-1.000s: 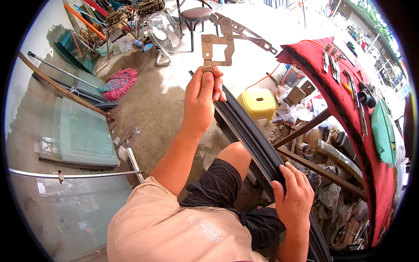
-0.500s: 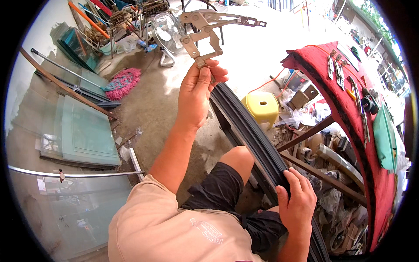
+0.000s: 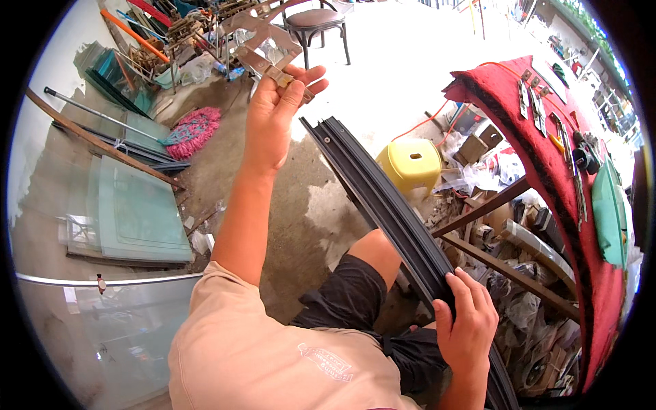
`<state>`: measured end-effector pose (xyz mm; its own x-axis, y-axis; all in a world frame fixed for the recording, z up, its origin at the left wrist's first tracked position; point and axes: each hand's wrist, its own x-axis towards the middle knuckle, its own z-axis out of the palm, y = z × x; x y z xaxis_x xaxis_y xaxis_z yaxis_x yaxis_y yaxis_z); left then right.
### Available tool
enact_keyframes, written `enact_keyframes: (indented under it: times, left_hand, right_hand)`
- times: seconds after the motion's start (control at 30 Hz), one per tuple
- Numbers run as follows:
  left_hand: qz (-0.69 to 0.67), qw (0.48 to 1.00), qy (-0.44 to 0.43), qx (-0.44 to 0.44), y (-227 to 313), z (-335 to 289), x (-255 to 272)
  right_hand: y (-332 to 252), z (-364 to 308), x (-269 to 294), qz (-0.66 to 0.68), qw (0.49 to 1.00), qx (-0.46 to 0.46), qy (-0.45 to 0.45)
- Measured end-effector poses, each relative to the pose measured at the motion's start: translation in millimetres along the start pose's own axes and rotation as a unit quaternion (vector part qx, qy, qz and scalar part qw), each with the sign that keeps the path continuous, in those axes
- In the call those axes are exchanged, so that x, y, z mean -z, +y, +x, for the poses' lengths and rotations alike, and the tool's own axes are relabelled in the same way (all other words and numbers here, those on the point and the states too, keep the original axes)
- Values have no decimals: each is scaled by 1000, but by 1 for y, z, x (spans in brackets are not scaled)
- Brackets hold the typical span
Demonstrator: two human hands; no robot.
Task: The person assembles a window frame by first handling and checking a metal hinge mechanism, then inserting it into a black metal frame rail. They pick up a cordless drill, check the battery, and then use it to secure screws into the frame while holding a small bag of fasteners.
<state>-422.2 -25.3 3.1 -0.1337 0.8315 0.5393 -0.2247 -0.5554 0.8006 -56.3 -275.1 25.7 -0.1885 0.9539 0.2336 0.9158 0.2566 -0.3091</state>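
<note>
My left hand [image 3: 272, 123] is raised in front of me, thumb and fingers pinched on one end of a silver metal window hinge [image 3: 254, 60]. The hinge's linked arms are unfolded and reach up past the top edge of the view. Across my lap slants a black window frame [image 3: 386, 198], its grooved side showing and its far end below and right of the hinge. On the frame's nearer part lies my right hand [image 3: 468, 321], fingers extended and thumb apart.
A yellow stool [image 3: 408, 167] stands beyond the frame. At the right, a red-covered bench [image 3: 506, 89] bears metal hinges [image 3: 533, 109] and a green container [image 3: 607, 215], with scraps heaped below. Glass panes [image 3: 137, 212] lean at the left near a pink mop [image 3: 195, 134]. A chair [image 3: 316, 19] stands ahead.
My left hand has moved left and up with the hinge, which has turned and partly left the view. The frame's far end is now uncovered. My right hand stays on the frame.
</note>
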Motion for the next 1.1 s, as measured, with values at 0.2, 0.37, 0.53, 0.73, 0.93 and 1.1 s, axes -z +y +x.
enact_keyframes:
  times: [0.2, 0.37, 0.53, 0.73, 0.93, 1.1]
  left_hand:
    - [56, 998, 12, 32, -18, 6, 17]
    - [99, 991, -11, 91, -28, 6, 33]
    - [143, 983, -11, 117, -27, 4, 25]
    - [201, 973, -34, 112, -30, 4, 25]
    - [215, 970, -36, 109, -29, 3, 23]
    - [244, 963, -37, 105, -25, 1, 22]
  right_hand:
    - [-5, -1, -1, 1, 1000, -2, -8]
    - [-5, 1, 0, 5, 1000, -13, -16]
    - [-3, 5, 3, 11, 999, -26, -26]
    - [-1, 7, 3, 2, 999, -26, -36]
    - [2, 8, 3, 18, 999, -23, -41]
    - [4, 7, 3, 18, 999, -24, -43]
